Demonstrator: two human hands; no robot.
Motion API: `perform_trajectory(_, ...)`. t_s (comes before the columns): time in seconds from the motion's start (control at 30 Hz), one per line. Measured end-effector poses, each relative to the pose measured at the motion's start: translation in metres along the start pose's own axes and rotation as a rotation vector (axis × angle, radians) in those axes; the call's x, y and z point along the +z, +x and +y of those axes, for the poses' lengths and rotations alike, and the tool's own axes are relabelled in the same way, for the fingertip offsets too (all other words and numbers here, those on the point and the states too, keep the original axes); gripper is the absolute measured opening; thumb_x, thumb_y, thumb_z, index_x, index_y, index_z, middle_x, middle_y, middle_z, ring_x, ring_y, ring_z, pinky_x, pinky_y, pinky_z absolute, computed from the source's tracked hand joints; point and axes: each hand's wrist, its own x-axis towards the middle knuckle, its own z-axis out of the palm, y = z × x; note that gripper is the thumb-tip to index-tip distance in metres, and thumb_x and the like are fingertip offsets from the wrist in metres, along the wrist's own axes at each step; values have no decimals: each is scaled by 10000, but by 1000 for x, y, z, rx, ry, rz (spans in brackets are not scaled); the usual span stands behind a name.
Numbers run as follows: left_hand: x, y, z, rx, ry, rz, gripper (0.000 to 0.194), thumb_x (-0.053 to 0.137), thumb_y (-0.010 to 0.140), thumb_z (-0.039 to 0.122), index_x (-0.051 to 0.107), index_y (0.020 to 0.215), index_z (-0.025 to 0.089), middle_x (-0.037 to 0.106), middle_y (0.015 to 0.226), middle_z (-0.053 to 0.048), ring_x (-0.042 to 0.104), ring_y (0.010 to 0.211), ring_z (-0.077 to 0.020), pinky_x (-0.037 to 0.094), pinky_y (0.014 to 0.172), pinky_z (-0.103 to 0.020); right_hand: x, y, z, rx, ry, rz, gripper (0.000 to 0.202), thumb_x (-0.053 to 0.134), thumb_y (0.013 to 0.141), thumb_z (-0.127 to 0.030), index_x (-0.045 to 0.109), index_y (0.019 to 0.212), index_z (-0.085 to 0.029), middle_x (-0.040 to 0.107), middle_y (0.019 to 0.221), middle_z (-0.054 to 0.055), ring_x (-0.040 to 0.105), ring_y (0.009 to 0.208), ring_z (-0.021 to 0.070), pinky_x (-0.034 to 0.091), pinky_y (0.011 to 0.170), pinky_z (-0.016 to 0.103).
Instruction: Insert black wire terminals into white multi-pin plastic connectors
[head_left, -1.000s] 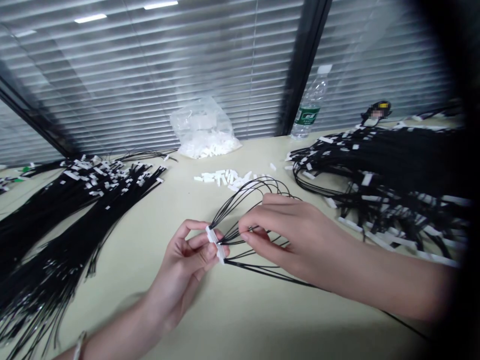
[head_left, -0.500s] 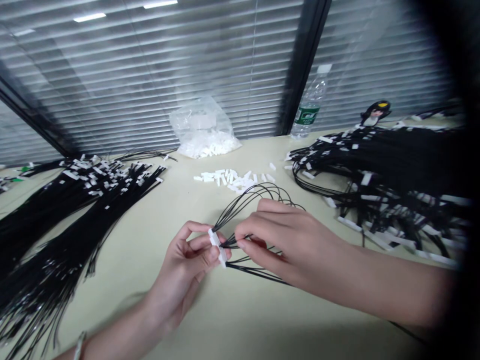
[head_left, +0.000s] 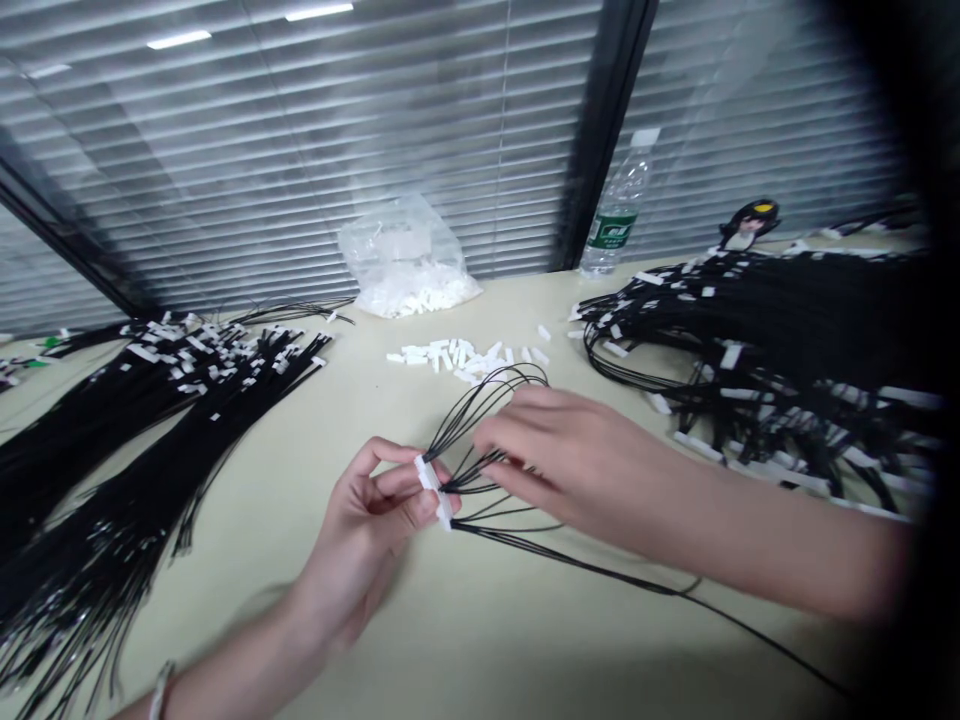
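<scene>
A worker's left hand (head_left: 375,520) held a slim white connector (head_left: 429,474) above the middle of the bench (head_left: 525,640), its grip closed on the piece between thumb and fingers. Black wires (head_left: 459,420) fanned out of the connector toward the right: one group arched upward in a loop, a middle group ran to the right hand (head_left: 574,455), and a lower group passed beneath the right forearm, a dark strand trailing toward the bench's near right side. The right hand's grip was narrow, its fingertips curled in among the middle wires; from where I stood, I could not tell whether it had closed on any strand. A bracelet (head_left: 160,690) circled the left wrist.

Beyond the hands, small white pieces (head_left: 456,356) lay scattered across the bench, in front of a clear plastic bag (head_left: 409,250) that held more white pieces. Thick bundles of black cable (head_left: 187,460) tipped with white ends stretched along the left, and a large cable heap (head_left: 817,310) filled the right. A green-labelled bottle (head_left: 615,215) stood upright near a small dark figurine (head_left: 750,222), with window blinds (head_left: 375,120) rising behind.
</scene>
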Motion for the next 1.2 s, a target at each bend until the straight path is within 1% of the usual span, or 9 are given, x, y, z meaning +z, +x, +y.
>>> perform_trajectory(0.23, 2, -1, 4, -10, -63, -130, 222, 639, 743, 50, 532, 821, 228, 666, 760, 30, 643, 678, -134, 434, 720, -282, -7, 4, 73, 473, -57, -1, 467, 481, 816, -574, 455, 1058, -175, 557, 767, 55, 493, 736, 188, 334, 622, 274)
perform_trajectory(0.4, -1, 2, 3, 2, -2, -45, 203, 641, 752, 77, 533, 837, 225, 667, 798, 24, 645, 717, -142, 432, 754, -289, -4, -4, 84, 470, 136, -174, 479, 341, 873, -594, 475, 1110, -200, 601, 770, 43, 538, 685, 150, 380, 625, 261)
perform_trajectory(0.5, -6, 4, 3, -1, 13, 48, 185, 651, 750, 105, 544, 850, 219, 670, 846, 7, 649, 776, -156, 431, 785, -292, -15, -6, 84, 424, 232, -207, 492, 487, 812, -578, 458, 1171, -242, 615, 939, 43, 570, 796, 151, 413, 663, 245)
perform_trajectory(0.63, -7, 6, 1, -3, 10, 90, 187, 673, 730, 120, 561, 848, 212, 681, 867, -10, 650, 787, -159, 440, 789, -287, -43, -2, 66, 413, 249, -35, 376, 493, 842, -486, 479, 1142, -258, 567, 1099, 41, 534, 965, 153, 412, 741, 250)
perform_trajectory(0.73, -4, 5, 1, 16, 25, 90, 190, 680, 722, 120, 563, 842, 210, 690, 858, -12, 653, 757, -159, 445, 786, -297, -50, 2, 34, 395, 343, -18, 195, 435, 897, -385, 568, 879, -244, 606, 858, -28, 541, 771, 101, 404, 660, 228)
perform_trajectory(0.8, -2, 3, 1, 30, 48, 92, 188, 681, 721, 120, 560, 836, 207, 695, 848, -14, 653, 746, -159, 447, 771, -293, -40, 1, 11, 303, 362, -138, 178, 458, 887, -303, 575, 781, -219, 587, 729, -41, 516, 661, 95, 390, 616, 235)
perform_trajectory(0.9, 1, 0, 1, 53, 72, 93, 191, 679, 726, 122, 550, 838, 207, 700, 843, -14, 646, 738, -148, 445, 747, -278, -12, -4, -10, 130, 288, -237, 182, 455, 888, -223, 575, 758, -182, 575, 728, -11, 522, 739, 126, 382, 690, 271)
perform_trajectory(1.03, 2, -2, 2, 46, 86, 87, 191, 677, 735, 131, 533, 832, 213, 699, 841, -1, 639, 741, -137, 439, 734, -261, 13, -11, -14, -42, 174, -197, 136, 468, 870, -140, 579, 797, -169, 571, 772, 11, 518, 803, 143, 378, 768, 297)
perform_trajectory(1.2, 2, -2, 2, 28, 83, 87, 196, 675, 739, 134, 528, 842, 211, 698, 851, -8, 621, 739, -124, 434, 743, -258, 15, -13, -13, -65, 99, -200, 141, 467, 855, -99, 581, 802, -163, 559, 759, 22, 508, 776, 145, 383, 747, 290)
